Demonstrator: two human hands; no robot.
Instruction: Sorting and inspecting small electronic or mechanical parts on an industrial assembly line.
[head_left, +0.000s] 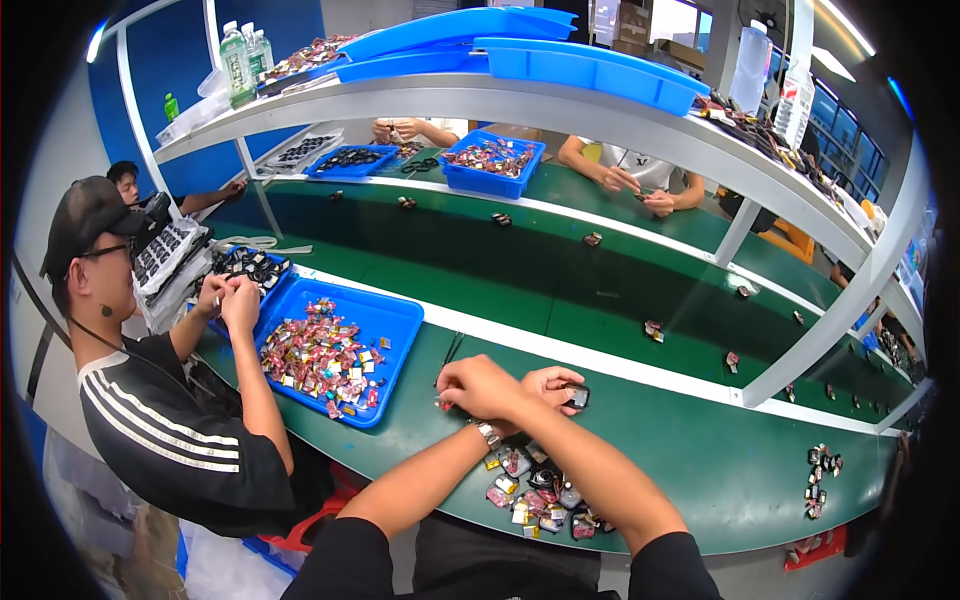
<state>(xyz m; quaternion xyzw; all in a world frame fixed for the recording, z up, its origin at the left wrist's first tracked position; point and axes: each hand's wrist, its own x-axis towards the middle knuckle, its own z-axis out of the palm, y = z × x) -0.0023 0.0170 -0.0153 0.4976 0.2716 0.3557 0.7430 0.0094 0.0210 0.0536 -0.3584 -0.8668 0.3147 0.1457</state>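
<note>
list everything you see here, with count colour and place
green work table: one, green with a white strip, across the middle
blue plastic tray of small wrapped parts: one, blue, left of the hands
pile of small wrapped parts: one, mixed pink and silver, at the near table edge
small dark part: one, black, in the right hand's fingers
black tweezers: one pair, on the table above the left hand
grey shelf: one, overhead, carrying blue trays
co-worker in black striped shirt: one, seated at left
left hand: own, wristwatch, resting on the table
right hand: own, beside the left
</note>
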